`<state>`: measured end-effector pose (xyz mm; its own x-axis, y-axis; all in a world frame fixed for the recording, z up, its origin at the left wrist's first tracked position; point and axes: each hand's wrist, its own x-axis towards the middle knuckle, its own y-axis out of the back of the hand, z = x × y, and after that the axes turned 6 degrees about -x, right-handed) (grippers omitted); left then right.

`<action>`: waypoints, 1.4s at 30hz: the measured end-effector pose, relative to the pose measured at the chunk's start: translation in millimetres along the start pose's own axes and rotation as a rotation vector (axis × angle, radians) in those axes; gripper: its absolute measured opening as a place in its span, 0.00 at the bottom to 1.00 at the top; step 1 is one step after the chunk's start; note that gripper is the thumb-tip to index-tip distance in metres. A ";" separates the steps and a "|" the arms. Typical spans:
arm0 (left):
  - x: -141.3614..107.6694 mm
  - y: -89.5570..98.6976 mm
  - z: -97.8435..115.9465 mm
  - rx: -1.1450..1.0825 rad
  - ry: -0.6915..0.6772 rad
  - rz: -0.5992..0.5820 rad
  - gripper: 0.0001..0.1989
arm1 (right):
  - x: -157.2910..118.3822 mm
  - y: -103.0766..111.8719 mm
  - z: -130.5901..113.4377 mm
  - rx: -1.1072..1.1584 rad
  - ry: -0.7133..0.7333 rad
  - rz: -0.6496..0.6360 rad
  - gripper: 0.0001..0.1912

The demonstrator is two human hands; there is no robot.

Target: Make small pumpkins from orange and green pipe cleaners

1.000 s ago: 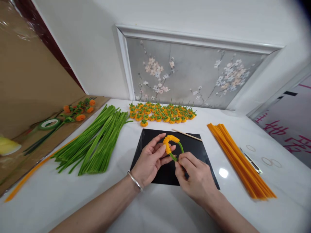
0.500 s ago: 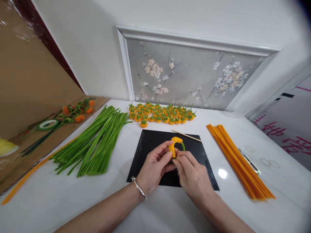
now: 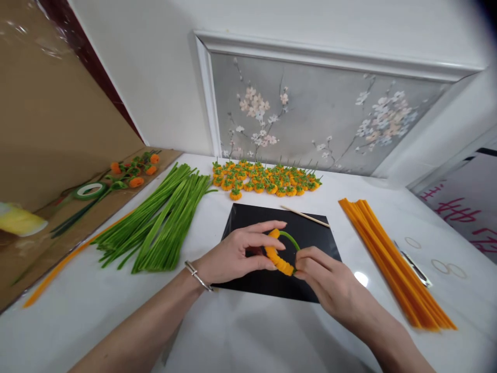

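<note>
Over the black mat (image 3: pixel 248 280), an orange coil of chenille stem (image 3: pixel 280 262) is threaded on a green chenille stem (image 3: pixel 289 238), which arches from the coil's upper end. My left hand (image 3: pixel 240 248) is on the coil's left side, index finger across its upper part and thumb against its lower edge. The other left fingers stretch out above. With fingertips pressed together, my right hand (image 3: pixel 324 272) pinches the green stem at the coil's lower right end. The exact meeting of the stem's ends is hidden by those fingertips.
Green chenille stems (image 3: pixel 163 223) lie left, orange ones (image 3: pixel 396 269) right. Small orange pumpkin shapes (image 3: pixel 267 181) cluster along the wall behind a wooden stick (image 3: pixel 305 216). Green tape (image 3: pixel 89 190) and finished sprigs (image 3: pixel 134 171) rest on cardboard. A cutter (image 3: pixel 415 269) and rings (image 3: pixel 446 268) are far right.
The orange coil has been bent into a more open curve. My left hand has shifted left with its fingers spread wider, and my right hand has moved slightly right. The view has shifted a little.
</note>
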<state>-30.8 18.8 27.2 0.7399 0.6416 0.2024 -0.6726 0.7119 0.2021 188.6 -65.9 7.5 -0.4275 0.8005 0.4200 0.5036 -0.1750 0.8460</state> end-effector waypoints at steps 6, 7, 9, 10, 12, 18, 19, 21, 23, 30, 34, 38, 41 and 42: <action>0.9 -4.6 -1.6 0.200 -0.021 0.021 0.11 | 0.3 6.6 -3.5 -0.018 -0.014 0.014 0.10; 1.1 -6.2 -2.6 0.206 -0.010 0.042 0.11 | 0.3 7.4 -4.1 -0.029 -0.006 0.026 0.10; 1.3 -9.4 -4.3 0.184 0.014 0.095 0.10 | 0.3 8.1 -5.4 -0.053 0.017 0.056 0.08; 1.4 -10.7 -5.0 0.160 0.031 0.120 0.10 | 0.3 8.0 -6.0 -0.065 0.032 0.074 0.07; 1.2 -12.6 -5.7 0.099 0.065 0.148 0.09 | 0.3 7.4 -6.8 -0.082 0.051 0.106 0.06; 0.9 -11.5 -3.2 0.129 -0.026 0.088 0.05 | -0.3 6.6 -7.1 -0.037 0.032 0.176 0.05; 0.8 -11.0 -2.5 0.171 -0.069 0.076 0.05 | -0.6 7.2 -7.1 -0.030 0.021 0.182 0.04; 0.4 -10.7 -1.7 0.253 -0.156 0.045 0.06 | -1.3 8.7 -7.3 -0.024 0.003 0.202 0.04; -0.3 -11.7 -1.3 0.308 -0.209 0.017 0.06 | -1.8 9.4 -7.9 -0.026 0.003 0.216 0.05; -1.5 -17.2 -2.8 0.365 -0.253 0.056 0.05 | -1.6 3.9 -8.6 -0.070 0.037 0.197 0.05; -0.9 -16.7 -3.8 0.375 -0.258 0.011 0.05 | -2.0 4.9 -6.9 -0.040 0.021 0.191 0.07; 0.1 -16.2 -4.5 0.385 -0.260 -0.048 0.06 | -3.4 9.7 -7.1 0.006 -0.021 0.200 0.07; 0.1 -16.6 -5.1 0.393 -0.294 -0.045 0.07 | -4.4 11.2 -9.7 0.014 -0.043 0.202 0.06; -0.1 -17.0 -5.4 0.404 -0.308 -0.033 0.07 | -4.6 11.1 -10.7 0.017 -0.048 0.196 0.05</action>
<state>-19.3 8.2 18.6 0.7629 0.4636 0.4506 -0.6461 0.5234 0.5555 188.1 -77.6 18.5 -0.2841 0.7782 0.5600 0.5863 -0.3211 0.7437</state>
